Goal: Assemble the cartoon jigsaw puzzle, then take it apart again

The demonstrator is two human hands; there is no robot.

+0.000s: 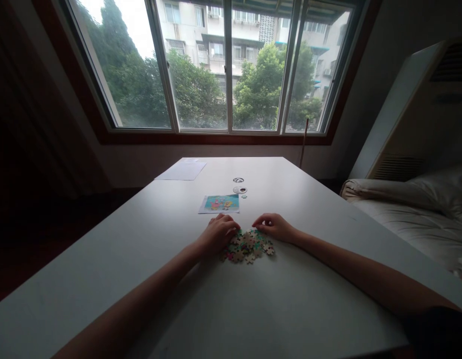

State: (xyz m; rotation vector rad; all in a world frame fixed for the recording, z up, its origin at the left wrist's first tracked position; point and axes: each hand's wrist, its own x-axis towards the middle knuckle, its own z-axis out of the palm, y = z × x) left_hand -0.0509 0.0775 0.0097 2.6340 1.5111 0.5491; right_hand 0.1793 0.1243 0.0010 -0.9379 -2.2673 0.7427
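Note:
A loose pile of jigsaw puzzle pieces (249, 247) lies on the white table (253, 304), some pieces showing plain tan backs and others green or pink. My left hand (220, 232) rests at the upper left of the pile, fingers bent and apart, tips touching the pieces. Across from it, my right hand (274, 227) hovers by the upper right edge, fingers loosely curled, with no piece visible between them. Just beyond my left hand lies a picture card (221, 203) with colourful cartoon figures on blue. A single puzzle piece (244, 196) sits apart, right of the card.
Two round flat items (240, 190) lie past the card, one behind the other. A white paper sheet (181, 170) is at the table's far left. A pale sofa (398, 209) stands to the right, and a window (227, 70) is ahead.

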